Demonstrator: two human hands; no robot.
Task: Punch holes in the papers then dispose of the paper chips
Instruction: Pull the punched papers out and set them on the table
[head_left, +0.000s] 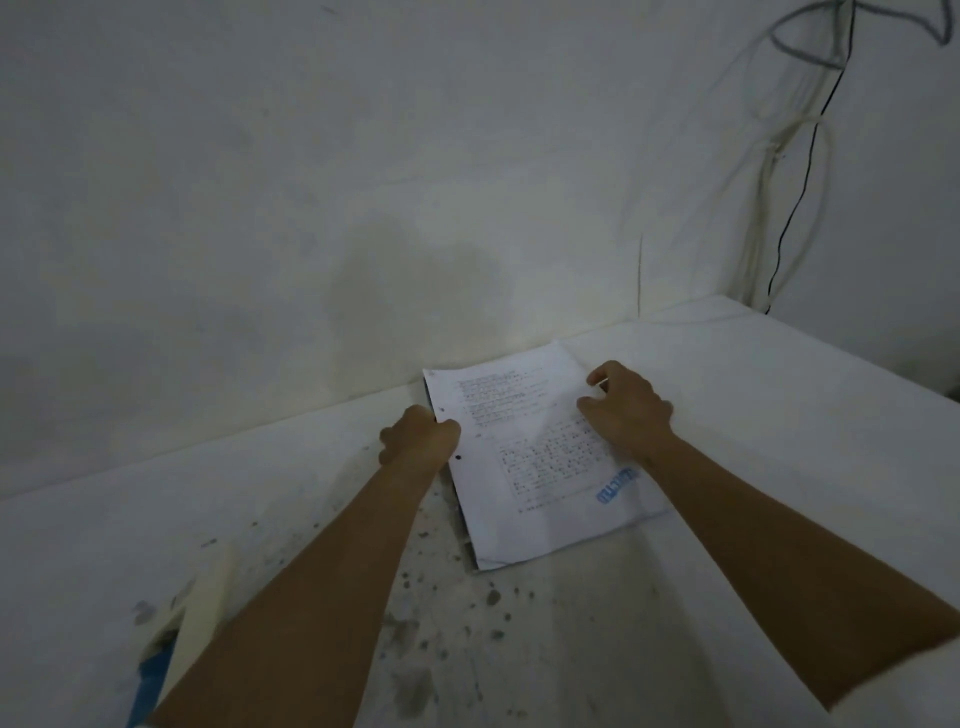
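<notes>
The stack of papers (540, 462) lies on the white table (753, 415) by the wall, the left hand (421, 441) pinching its left edge and the right hand (626, 405) pressing curled fingers on top.

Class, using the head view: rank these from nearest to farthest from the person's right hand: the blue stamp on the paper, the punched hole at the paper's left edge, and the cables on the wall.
From the right hand:
1. Blue stamp, just below the hand on the sheet.
2. Punched hole, across the paper, beside the left hand.
3. Cables, up in the far right corner.

Matt printed papers (535, 457) on stained, rough table (753, 426)
</notes>
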